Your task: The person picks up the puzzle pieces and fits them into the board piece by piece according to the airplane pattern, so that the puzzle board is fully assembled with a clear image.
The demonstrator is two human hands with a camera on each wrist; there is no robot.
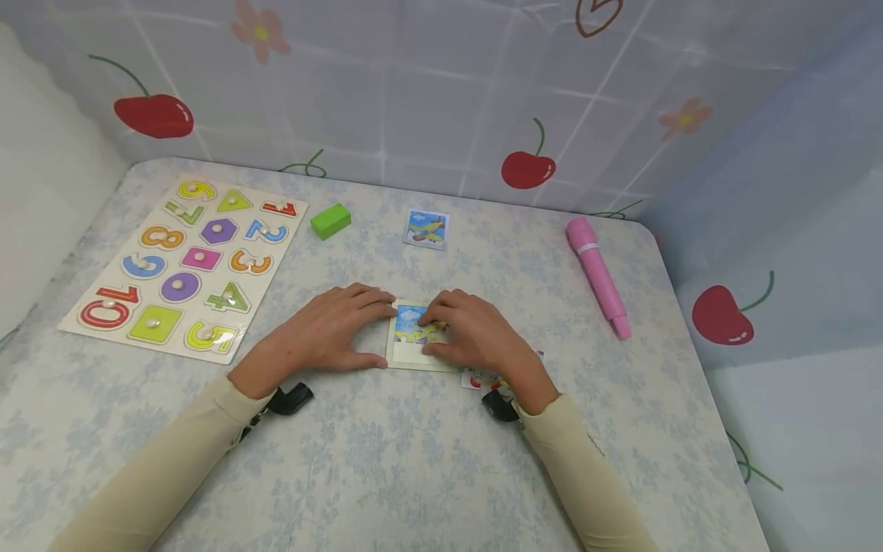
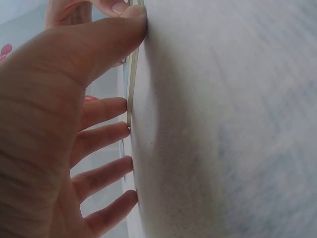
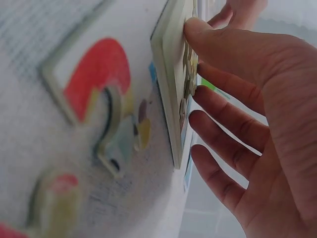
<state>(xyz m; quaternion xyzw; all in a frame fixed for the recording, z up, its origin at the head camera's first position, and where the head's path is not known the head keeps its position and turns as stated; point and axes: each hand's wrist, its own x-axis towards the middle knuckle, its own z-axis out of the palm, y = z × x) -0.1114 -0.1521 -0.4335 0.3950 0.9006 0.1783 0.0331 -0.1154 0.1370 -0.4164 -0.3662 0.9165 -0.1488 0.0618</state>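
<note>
A small wooden jigsaw board lies on the table, its tray partly filled with blue and yellow picture pieces. My left hand rests at the board's left edge, with the thumb at the lower corner and the fingers along the upper side. From the right, my right hand reaches over the board, thumb and fingertips touching its face and pieces. In the right wrist view, raised yellow pieces show beside the index finger. Loose pieces, one with a red patch, lie under the right wrist.
Beyond the board lies a picture card with an airplane. A green block is to its left. A number and shape peg board covers the table's left side. On the right lies a pink microphone-shaped object. A curtain hangs behind.
</note>
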